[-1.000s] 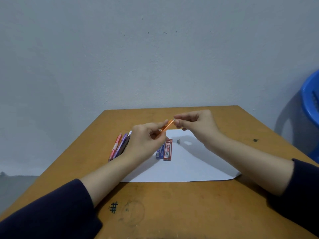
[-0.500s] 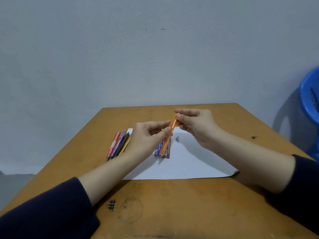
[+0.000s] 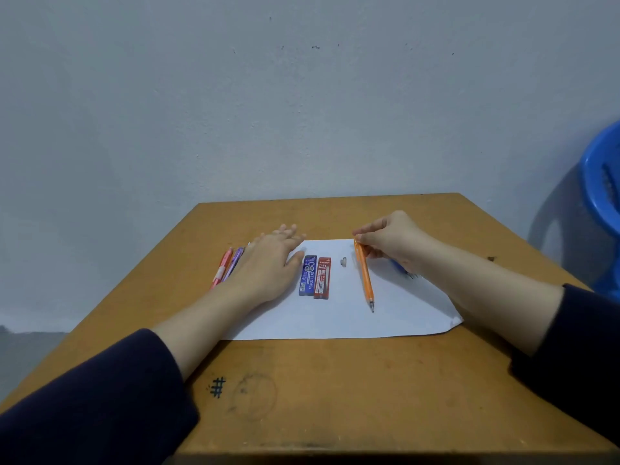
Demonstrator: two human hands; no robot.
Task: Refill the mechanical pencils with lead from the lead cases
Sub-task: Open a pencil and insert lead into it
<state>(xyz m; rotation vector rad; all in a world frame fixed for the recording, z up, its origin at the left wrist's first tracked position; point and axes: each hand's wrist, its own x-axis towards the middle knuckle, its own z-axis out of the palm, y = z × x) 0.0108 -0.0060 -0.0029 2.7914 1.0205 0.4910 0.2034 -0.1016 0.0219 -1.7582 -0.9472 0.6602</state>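
A: What is the right grip [image 3: 394,241] doing?
B: It is closed on the orange mechanical pencil [image 3: 364,276], pinching its top end between thumb and fingertips [image 3: 360,237]. The barrel runs from that grip toward the person, with the metal tip nearest them, low over the white paper [image 3: 335,322]. I cannot tell whether the tip touches the sheet.
A: And the left grip [image 3: 268,263]?
B: It is spread flat and holds nothing. The fingers are straight and the palm faces down, over the paper's edge and the counter [image 3: 335,380].
A: What lies between the two grips?
B: The blue lead case [image 3: 308,276] is just beside the left grip's thumb. The red lead case [image 3: 322,278] is just beside that, on the side away from the grip. Both lie flat on the paper. A small grey piece [image 3: 343,262] sits between the red case and the orange pencil.
A: And on the outer side of the left grip?
B: A pink pencil [image 3: 221,268] and a purple pencil [image 3: 236,258] lie side by side on the counter, partly hidden under that grip.
A: Anything near the right grip?
B: A blue thing [image 3: 399,266] shows under its wrist, too hidden to name. Well beyond that, a blue plastic chair [image 3: 600,196] stands off the counter.
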